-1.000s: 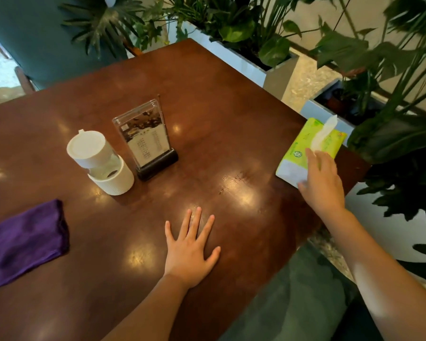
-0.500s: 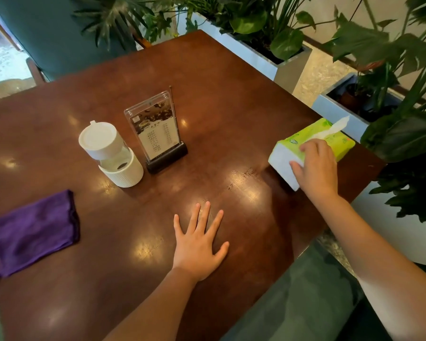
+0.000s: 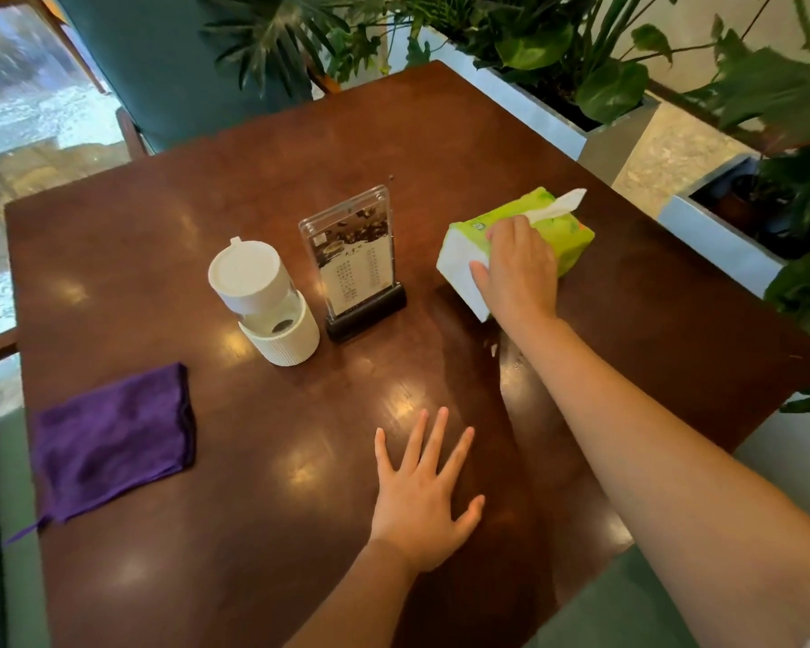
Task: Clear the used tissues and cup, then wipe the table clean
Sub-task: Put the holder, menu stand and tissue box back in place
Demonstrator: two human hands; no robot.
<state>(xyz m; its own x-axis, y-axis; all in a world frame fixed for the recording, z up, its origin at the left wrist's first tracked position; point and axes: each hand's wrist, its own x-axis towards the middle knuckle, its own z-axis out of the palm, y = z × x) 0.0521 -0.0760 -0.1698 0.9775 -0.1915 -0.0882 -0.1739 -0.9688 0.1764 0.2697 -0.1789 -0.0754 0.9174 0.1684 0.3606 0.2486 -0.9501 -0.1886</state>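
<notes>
A green and white tissue pack (image 3: 567,231), one tissue sticking out of its top, is tilted off the dark wooden table (image 3: 253,180) with my right hand (image 3: 517,268) gripping its near end. My left hand (image 3: 424,493) lies flat on the table near the front edge, fingers spread, holding nothing. A white lidded cup (image 3: 265,299) stands left of centre. A folded purple cloth (image 3: 113,437) lies at the left edge. No loose used tissues are visible.
A clear menu stand (image 3: 354,259) on a black base stands between the cup and the tissue pack. White planters with leafy plants (image 3: 557,53) line the far and right sides. A teal chair (image 3: 160,63) is behind the table.
My right hand has carried the tissue pack from the table's right edge leftward toward the menu stand, lifting its near end. My left hand has stayed flat.
</notes>
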